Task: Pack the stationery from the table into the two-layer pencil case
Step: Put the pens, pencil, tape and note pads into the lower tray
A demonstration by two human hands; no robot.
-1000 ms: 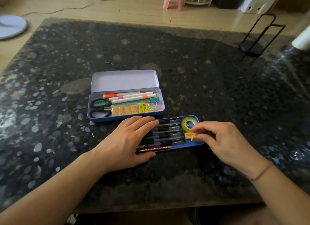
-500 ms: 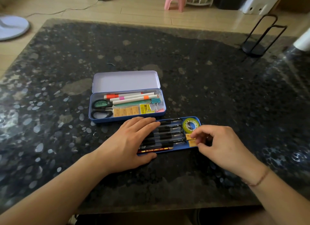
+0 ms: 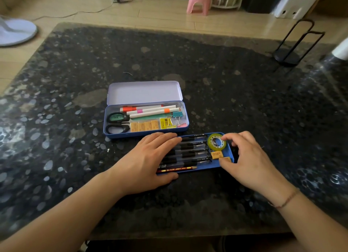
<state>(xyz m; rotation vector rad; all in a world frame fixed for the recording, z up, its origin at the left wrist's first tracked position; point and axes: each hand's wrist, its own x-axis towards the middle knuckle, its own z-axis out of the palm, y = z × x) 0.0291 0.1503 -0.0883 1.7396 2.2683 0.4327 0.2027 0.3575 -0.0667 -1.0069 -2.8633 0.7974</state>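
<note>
Head view: flat left hand [image 3: 150, 157] is pressing black pens [image 3: 190, 152] into the shallow blue metal tray [image 3: 230, 152] beside the open blue tin case [image 3: 143, 134]. Right hand [image 3: 248, 157] is gripping the tray's right end. Probably light, rigid, slippery: best lifted level by both ends.

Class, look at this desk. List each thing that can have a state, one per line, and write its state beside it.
Pencil case, lid open, bottom layer filled.
Tray, out of the case, on the table, filled with pens.
Tape roll, lying flat in the tray.
Left hand, flat on the pens.
Right hand, curled round the tray's right end.
</note>
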